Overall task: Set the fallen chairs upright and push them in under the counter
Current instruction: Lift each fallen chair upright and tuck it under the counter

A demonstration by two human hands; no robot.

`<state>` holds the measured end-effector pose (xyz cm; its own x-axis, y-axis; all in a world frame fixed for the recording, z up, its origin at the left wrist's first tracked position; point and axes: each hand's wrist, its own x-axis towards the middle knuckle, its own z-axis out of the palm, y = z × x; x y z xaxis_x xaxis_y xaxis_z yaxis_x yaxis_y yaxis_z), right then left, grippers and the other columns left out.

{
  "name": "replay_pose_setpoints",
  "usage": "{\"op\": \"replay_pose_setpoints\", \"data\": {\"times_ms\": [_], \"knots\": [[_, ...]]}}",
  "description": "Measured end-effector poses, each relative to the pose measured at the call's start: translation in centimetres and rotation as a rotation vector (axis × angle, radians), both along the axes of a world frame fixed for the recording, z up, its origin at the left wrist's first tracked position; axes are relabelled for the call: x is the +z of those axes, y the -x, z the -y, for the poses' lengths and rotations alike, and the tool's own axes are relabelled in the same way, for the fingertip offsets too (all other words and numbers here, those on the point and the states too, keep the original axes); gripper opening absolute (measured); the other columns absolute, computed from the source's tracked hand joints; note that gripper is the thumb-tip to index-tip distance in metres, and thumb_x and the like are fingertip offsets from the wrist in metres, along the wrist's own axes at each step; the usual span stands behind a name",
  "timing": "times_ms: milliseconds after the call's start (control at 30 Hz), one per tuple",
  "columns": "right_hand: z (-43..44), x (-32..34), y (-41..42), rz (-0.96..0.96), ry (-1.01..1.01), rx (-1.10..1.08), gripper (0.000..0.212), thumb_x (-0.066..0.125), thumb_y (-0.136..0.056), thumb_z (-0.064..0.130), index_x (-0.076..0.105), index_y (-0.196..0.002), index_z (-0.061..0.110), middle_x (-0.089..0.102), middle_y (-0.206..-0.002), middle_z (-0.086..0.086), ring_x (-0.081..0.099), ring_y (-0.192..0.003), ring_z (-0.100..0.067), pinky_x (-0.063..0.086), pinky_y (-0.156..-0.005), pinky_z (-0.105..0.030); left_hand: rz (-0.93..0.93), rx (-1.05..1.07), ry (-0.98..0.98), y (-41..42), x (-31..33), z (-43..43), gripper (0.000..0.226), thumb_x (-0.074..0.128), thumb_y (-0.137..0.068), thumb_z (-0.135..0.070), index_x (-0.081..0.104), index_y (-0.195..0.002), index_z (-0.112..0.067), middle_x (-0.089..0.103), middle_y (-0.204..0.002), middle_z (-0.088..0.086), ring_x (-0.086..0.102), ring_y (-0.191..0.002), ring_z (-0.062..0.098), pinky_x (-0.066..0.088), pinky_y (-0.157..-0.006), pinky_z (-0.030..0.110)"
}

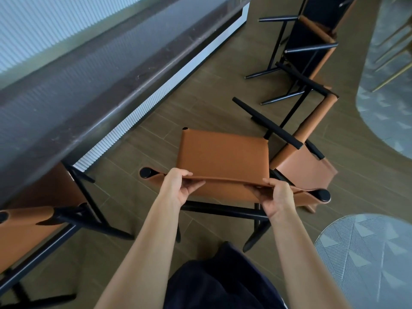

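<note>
The brown chair stands on its legs on the floor, near the long tabletop but not yet under it. The left grip and the right grip each hold the top edge of its back, with fingers curled round it. To do this well, the person should push both sides the same, slow and straight, so it slides in beside the tucked-in chair without bumping it.
</note>
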<state>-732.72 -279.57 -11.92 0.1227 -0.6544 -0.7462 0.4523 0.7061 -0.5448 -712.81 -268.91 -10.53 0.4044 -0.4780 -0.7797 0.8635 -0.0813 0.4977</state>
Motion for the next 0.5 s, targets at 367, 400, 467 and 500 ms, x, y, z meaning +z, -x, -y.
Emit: {"op": "replay_pose_setpoints", "data": {"times_ms": [367,400,467,500], "knots": [[2.7,1.0,-1.8,-0.010,0.063,0.030,0.021,0.040,-0.079,-0.016,0.048,-0.092,-0.002,0.054,-0.113,-0.028,0.058,-0.099,-0.046,0.059,-0.068,-0.056,0.027,0.052,-0.091,-1.8,1.3,3.3,0.023,0.040,-0.083,0.017,0.049,-0.094,-0.001,0.055,-0.094,0.020,0.062,-0.087,0.042,0.058,-0.049,0.045],[2.8,1.2,-2.0,-0.009,0.070,0.048,0.021,0.041,-0.079,-0.016,0.049,-0.093,-0.002,0.054,-0.113,-0.028,0.059,-0.099,-0.046,0.059,-0.068,-0.056,0.043,0.064,-0.095,-2.0,1.4,3.3,0.025,0.040,-0.082,0.018,0.048,-0.096,-0.001,0.055,-0.093,0.019,0.063,-0.087,0.042,0.057,-0.048,0.045],[3.0,1.7,-2.4,0.008,0.083,0.052,0.029,0.042,-0.080,-0.017,0.048,-0.104,-0.002,0.054,-0.114,-0.027,0.059,-0.099,-0.045,0.059,-0.069,-0.056,0.086,0.094,-0.088,-2.5,2.0,3.5,0.028,0.040,-0.081,0.019,0.048,-0.100,0.000,0.054,-0.089,0.018,0.063,-0.088,0.042,0.057,-0.049,0.044],[3.3,2.0,-2.7,0.016,0.092,0.057,0.031,0.042,-0.080,-0.017,0.047,-0.107,-0.001,0.053,-0.114,-0.026,0.059,-0.099,-0.044,0.059,-0.068,-0.055,0.106,0.107,-0.084,-2.7,2.3,3.7,0.029,0.040,-0.081,0.020,0.048,-0.100,-0.001,0.053,-0.087,0.016,0.063,-0.087,0.041,0.057,-0.049,0.045]]}}
